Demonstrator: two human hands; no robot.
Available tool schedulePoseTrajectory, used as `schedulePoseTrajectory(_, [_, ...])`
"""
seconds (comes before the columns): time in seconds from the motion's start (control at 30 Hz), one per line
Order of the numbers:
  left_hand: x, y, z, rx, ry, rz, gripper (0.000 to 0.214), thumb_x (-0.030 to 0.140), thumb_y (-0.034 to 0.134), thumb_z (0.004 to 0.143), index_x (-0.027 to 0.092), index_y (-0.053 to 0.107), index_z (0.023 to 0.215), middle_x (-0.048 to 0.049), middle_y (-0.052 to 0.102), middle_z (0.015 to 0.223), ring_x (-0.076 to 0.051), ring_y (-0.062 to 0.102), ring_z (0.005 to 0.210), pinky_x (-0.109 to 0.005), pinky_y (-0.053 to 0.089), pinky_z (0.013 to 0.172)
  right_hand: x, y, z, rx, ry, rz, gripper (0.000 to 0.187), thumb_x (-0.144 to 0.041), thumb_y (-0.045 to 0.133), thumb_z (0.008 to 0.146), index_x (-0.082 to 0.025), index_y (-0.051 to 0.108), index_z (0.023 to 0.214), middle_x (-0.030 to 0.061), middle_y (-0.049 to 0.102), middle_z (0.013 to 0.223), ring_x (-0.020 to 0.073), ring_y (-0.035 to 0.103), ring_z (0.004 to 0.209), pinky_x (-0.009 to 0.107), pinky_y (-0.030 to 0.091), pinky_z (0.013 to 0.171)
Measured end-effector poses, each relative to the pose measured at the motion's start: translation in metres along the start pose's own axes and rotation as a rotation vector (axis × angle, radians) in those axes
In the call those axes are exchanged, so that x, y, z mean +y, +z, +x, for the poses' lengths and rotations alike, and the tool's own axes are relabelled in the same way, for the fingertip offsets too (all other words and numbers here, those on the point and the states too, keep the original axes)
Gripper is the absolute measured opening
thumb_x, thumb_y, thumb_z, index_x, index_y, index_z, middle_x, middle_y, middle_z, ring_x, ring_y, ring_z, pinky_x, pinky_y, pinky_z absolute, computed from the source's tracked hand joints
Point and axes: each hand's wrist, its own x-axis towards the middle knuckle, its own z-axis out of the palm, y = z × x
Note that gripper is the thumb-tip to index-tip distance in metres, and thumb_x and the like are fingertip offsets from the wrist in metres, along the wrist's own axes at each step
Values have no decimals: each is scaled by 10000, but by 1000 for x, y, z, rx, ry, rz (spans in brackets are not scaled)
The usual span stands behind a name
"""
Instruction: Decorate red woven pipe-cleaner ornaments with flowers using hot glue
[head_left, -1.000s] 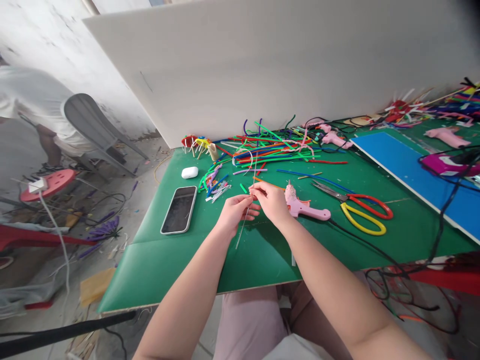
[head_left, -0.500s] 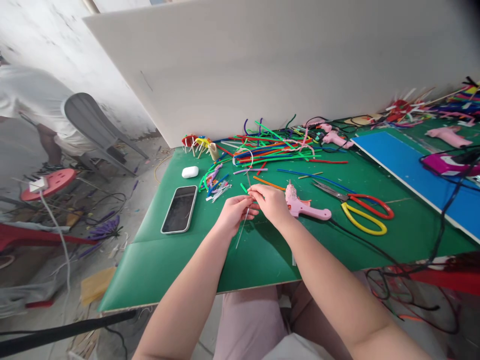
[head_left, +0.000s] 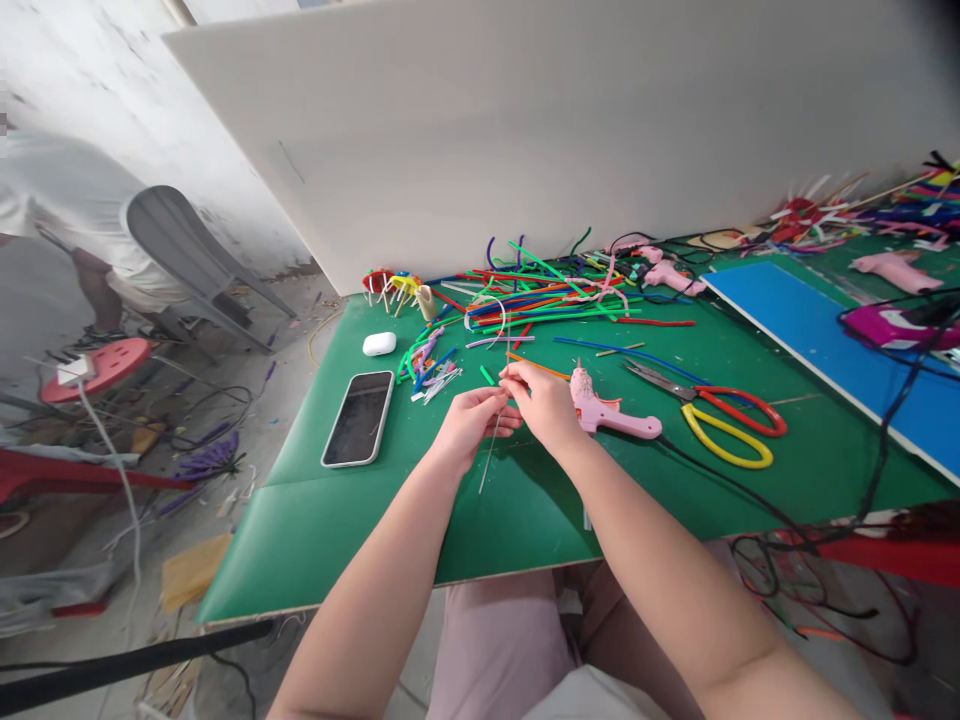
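Observation:
My left hand (head_left: 475, 418) and my right hand (head_left: 536, 400) meet above the green table, both with fingers pinched on a thin, pale stick (head_left: 490, 460). The stick runs between them, its lower end slanting toward me and its upper end rising past my right fingertips. What my fingertips cover is hidden. Just beyond them lies a short green piece (head_left: 487, 375). To the right of my right hand rests a pink glue gun (head_left: 611, 415), and scissors with red and yellow handles (head_left: 709, 415) lie farther right.
A phone (head_left: 358, 420) and a white earbud case (head_left: 379, 344) lie on the left. Colourful pipe cleaners (head_left: 555, 300) are heaped at the back, before a pale panel (head_left: 525, 140). A blue board (head_left: 817, 340) and cables lie on the right. Another person (head_left: 67, 210) sits at far left.
The stick has tipped slightly, its upper end swinging right and its lower end moving a little right. My hands have shifted slightly and stay pinched together.

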Motion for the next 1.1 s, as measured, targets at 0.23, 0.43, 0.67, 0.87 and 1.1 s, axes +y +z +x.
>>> schedulePoseTrajectory(0.23, [2, 3, -3, -8, 41, 47, 206, 283, 611, 724, 123, 621, 854, -48, 668, 641, -99, 613, 543, -183, 465, 514, -6, -4, 1, 52, 36, 48, 76, -177, 526, 809, -214, 591, 801, -9, 690, 774, 118, 627, 581, 235, 461, 617])
schedulePoseTrajectory(0.43, [4, 6, -6, -46, 41, 95, 244, 310, 600, 745, 123, 621, 901, -62, 676, 694, -106, 630, 589, -186, 478, 534, 0, -5, 2, 113, 72, 53, 89, -203, 499, 829, -211, 587, 839, 8, 685, 777, 132, 637, 594, 240, 471, 594])
schedulePoseTrajectory(0.67, [2, 8, -7, -68, 39, 238, 273, 361, 565, 762, 138, 608, 914, -75, 678, 733, -129, 636, 598, -226, 497, 536, 3, -7, 4, 130, 83, 29, 93, -216, 505, 829, -212, 595, 851, 16, 695, 805, 149, 656, 677, 251, 486, 638])
schedulePoseTrajectory(0.87, [-2, 12, -6, 181, 193, 564, 267, 377, 486, 790, 173, 605, 916, -25, 644, 647, -138, 612, 589, -233, 456, 561, -3, -3, 1, 48, 54, -14, 94, -194, 533, 809, -227, 618, 828, 17, 706, 839, 167, 659, 757, 266, 482, 680])
schedulePoseTrajectory(1.1, [-4, 13, -10, 402, 374, 1086, 220, 297, 464, 786, 215, 664, 830, -26, 608, 618, -154, 535, 610, -255, 307, 619, -3, 1, -1, -8, 45, -62, 108, -221, 528, 822, -234, 630, 857, 11, 705, 822, 166, 651, 731, 261, 461, 653])
